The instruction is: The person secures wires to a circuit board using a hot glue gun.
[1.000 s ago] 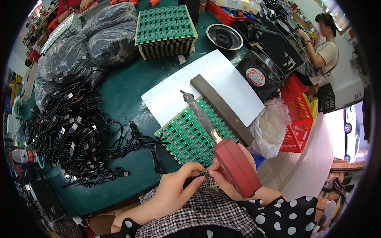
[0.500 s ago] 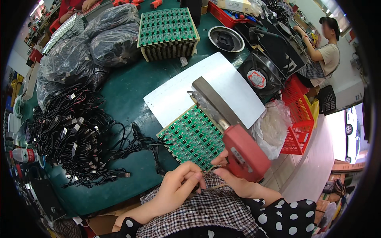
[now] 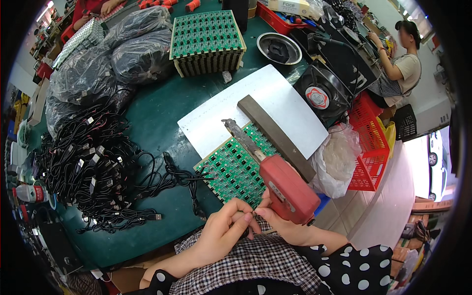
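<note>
A red soldering gun point(image 3: 290, 189) is gripped in my right hand point(image 3: 287, 227), its long dark tip slanting up-left over a green circuit-board panel point(image 3: 228, 169). My right thumb and a fingertip reach to the fingers of my left hand point(image 3: 223, 231) at the panel's near edge. The left fingers are closed in a pinch; a dark bit shows beneath them, but what they hold is too small to make out. The panel lies partly on a white sheet point(image 3: 206, 128). Across the sheet and beside the panel rests a dark metal bar point(image 3: 275, 135).
Left of the panel, a black cable point(image 3: 179, 172) leads from a heap of USB cables point(image 3: 93, 167). Behind stand stacked circuit-board panels point(image 3: 206, 44), bagged bundles point(image 3: 142, 56) and a round metal dish point(image 3: 279, 48). To the right are a fan point(image 3: 322, 93) and a red crate point(image 3: 366, 147).
The soldering gun has swung left, off the metal bar and over the panel. My right hand has come left, its thumb now meeting the left fingers.
</note>
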A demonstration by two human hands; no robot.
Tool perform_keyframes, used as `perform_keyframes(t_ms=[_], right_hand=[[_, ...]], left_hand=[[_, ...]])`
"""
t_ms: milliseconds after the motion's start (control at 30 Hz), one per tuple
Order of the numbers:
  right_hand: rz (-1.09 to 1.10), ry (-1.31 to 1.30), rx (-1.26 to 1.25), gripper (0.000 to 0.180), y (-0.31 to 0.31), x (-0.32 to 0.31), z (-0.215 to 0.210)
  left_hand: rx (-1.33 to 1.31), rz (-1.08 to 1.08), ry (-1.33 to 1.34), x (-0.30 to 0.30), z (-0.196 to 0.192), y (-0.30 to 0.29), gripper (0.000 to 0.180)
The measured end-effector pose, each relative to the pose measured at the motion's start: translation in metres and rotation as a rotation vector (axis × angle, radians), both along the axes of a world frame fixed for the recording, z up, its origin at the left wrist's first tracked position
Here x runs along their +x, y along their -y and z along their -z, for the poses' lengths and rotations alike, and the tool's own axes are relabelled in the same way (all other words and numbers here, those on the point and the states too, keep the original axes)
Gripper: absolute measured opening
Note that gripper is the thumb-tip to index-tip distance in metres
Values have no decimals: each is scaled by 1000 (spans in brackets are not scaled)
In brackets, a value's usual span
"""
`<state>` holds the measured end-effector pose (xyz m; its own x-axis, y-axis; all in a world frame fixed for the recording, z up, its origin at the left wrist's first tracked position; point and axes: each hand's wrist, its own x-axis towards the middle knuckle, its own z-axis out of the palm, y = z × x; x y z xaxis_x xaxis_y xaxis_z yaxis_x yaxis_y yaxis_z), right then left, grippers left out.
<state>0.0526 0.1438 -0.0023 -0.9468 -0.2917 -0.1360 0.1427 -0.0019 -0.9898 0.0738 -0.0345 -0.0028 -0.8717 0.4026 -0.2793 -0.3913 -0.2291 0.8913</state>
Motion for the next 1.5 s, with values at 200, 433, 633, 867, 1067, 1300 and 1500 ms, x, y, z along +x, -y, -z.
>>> perform_keyframes(t_ms=[200, 433, 633, 867, 1067, 1300, 1500], right_hand=[[162, -17, -17, 34, -1, -6, -10], [-35, 24, -57, 84, -1, -1, 2], [-34, 49, -18, 81, 1, 2, 8], [6, -258, 69, 79, 6, -1, 3], [-8, 91, 35, 62, -6, -7, -8], [-139, 237, -171, 43, -10, -15, -14], [-137, 234, -210, 58, -9, -10, -4]], left_hand=[[164, -26, 123, -1, 2, 3, 12], [163, -13, 149, -2, 3, 2, 10], [92, -6, 123, 0, 0, 0, 9], [88, -13, 106, -1, -1, 0, 9], [115, 44, 181, -3, -1, 5, 9], [209, 78, 254, -3, 4, 5, 13], [240, 89, 229, -2, 5, 3, 13]])
